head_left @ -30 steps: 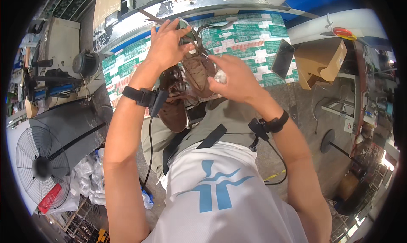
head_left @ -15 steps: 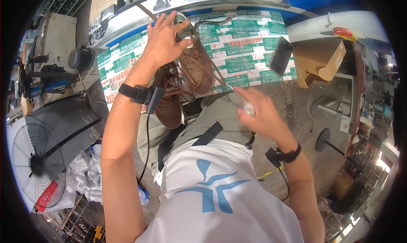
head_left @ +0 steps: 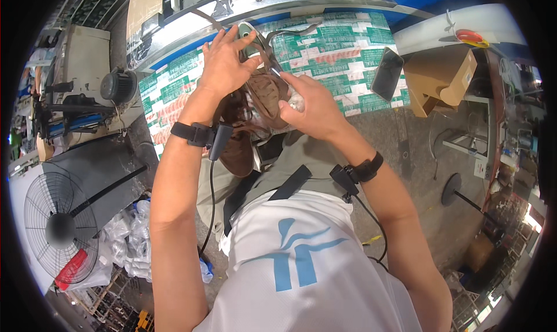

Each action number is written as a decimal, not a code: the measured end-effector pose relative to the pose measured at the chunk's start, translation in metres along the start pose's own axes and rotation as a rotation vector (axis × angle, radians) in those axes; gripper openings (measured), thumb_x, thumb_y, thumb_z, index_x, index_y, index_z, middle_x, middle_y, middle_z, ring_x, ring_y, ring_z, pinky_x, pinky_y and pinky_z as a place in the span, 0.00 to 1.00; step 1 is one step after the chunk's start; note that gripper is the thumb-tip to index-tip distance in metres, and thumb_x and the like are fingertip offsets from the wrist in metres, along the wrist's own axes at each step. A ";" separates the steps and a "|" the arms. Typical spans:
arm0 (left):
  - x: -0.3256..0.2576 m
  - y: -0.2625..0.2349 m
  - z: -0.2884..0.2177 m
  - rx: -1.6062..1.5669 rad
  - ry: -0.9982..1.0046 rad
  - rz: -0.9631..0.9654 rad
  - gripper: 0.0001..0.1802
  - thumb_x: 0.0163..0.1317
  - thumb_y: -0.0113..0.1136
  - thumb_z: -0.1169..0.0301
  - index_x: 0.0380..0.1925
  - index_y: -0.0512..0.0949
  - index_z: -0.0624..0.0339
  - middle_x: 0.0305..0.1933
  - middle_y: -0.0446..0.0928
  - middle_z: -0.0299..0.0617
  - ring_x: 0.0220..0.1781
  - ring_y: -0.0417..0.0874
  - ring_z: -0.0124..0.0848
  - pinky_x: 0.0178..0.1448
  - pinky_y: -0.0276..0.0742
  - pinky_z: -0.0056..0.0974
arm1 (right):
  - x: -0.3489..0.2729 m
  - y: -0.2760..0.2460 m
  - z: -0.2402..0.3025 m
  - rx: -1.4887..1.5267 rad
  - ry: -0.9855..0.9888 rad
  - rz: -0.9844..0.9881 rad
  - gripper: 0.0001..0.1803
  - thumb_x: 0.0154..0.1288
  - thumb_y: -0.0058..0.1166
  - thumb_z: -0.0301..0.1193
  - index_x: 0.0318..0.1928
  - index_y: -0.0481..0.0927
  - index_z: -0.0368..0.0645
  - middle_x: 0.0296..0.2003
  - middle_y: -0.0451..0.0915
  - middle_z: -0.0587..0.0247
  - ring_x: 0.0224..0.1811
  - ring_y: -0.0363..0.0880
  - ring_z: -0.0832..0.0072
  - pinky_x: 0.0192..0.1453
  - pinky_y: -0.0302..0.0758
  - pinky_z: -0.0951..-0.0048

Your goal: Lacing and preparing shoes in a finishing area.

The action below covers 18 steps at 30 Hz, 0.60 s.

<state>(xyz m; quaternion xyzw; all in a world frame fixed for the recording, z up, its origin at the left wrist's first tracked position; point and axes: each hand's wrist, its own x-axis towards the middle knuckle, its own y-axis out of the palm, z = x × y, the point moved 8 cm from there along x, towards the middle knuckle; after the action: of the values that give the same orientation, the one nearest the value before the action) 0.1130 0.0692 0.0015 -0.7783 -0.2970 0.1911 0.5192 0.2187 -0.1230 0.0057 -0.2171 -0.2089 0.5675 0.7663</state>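
Note:
A brown lace-up shoe [head_left: 266, 94] lies on a table top covered in green and white printed tape [head_left: 331, 59], its toe toward me. My left hand [head_left: 225, 68] is closed round its upper part near the opening, fingers spread along the side. My right hand [head_left: 316, 107] grips a thin metal-tipped tool with a pale wrapped handle [head_left: 296, 102], its tip close to the lacing; the exact tip shape is too small to tell. Loose brown laces [head_left: 295, 30] trail beyond the shoe. A second brown shoe [head_left: 237, 153] sits nearer my lap, partly hidden by my left wrist.
On the table's right lies a dark phone [head_left: 387, 74], with an open cardboard box [head_left: 441, 80] beyond it. A metal and blue machine edge [head_left: 301, 7] runs along the far side. At the left stand a motor [head_left: 118, 85] and a caged fan [head_left: 61, 222].
My right hand has moved from beside the table's near edge up and left to the shoe, bringing the tool to the lacing. The lace stretched toward it has slackened. My left hand stays on the shoe.

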 end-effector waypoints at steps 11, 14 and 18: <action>0.001 -0.001 -0.001 0.025 -0.001 -0.006 0.36 0.68 0.78 0.53 0.76 0.81 0.35 0.89 0.65 0.51 0.92 0.57 0.57 0.90 0.46 0.73 | 0.005 0.001 0.014 -0.364 -0.257 -0.064 0.40 0.58 0.72 0.39 0.68 0.79 0.31 0.44 0.83 0.47 0.49 0.83 0.48 0.58 0.78 0.50; 0.000 -0.005 -0.002 0.033 -0.007 -0.002 0.36 0.68 0.78 0.53 0.76 0.81 0.35 0.89 0.65 0.50 0.92 0.57 0.57 0.90 0.46 0.73 | -0.006 -0.006 0.025 -0.442 -0.226 -0.004 0.39 0.59 0.71 0.44 0.65 0.81 0.29 0.40 0.84 0.45 0.46 0.84 0.49 0.56 0.78 0.52; 0.001 0.001 0.000 0.027 -0.010 0.004 0.36 0.68 0.78 0.53 0.77 0.81 0.35 0.89 0.65 0.50 0.92 0.57 0.57 0.90 0.46 0.73 | -0.020 -0.018 0.037 -0.294 -0.145 0.009 0.39 0.61 0.70 0.44 0.66 0.81 0.28 0.42 0.85 0.43 0.48 0.85 0.47 0.57 0.80 0.51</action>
<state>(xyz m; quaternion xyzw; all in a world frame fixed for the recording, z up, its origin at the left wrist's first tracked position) 0.1145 0.0695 0.0002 -0.7707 -0.2956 0.2002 0.5279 0.2066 -0.1438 0.0446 -0.2863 -0.3436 0.5486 0.7064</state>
